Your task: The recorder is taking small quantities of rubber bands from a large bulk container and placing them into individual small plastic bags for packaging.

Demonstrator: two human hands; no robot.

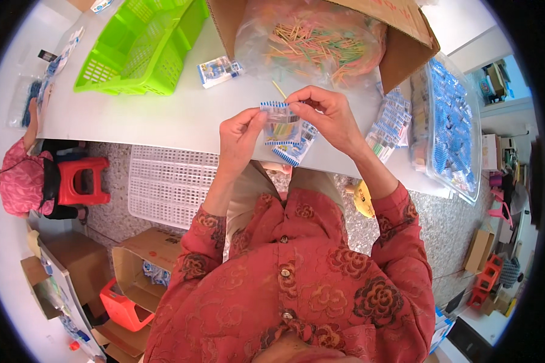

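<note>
Fingers: both hands are pinched on one small clear packet with a blue-and-white checked top; left hand grips its left edge, right hand nips its top right corner, with a thin pale stick poking up just above.
Packet in hand: held above the near edge of the white counter, in front of the chest; more packets of the same kind hang fanned below it in the same grip.
Progress: judged part-way; the stick looks not yet fully inside, and whether the top is sealed I cannot tell.
Done so far: a stack of like packets lies just right of the right hand, and a clear tub further right is packed with blue-and-white ones.
Left to do: a large clear bag of coloured sticks sits beyond the hands, half inside a brown cardboard box, and looks well filled.
Loose packet: one more blue-and-white packet lies flat on the counter beyond the left hand.
Basket: lime-green, slotted, at the far left of the counter.
Far edge: another person in pink sits at the left by a red stool.
</note>
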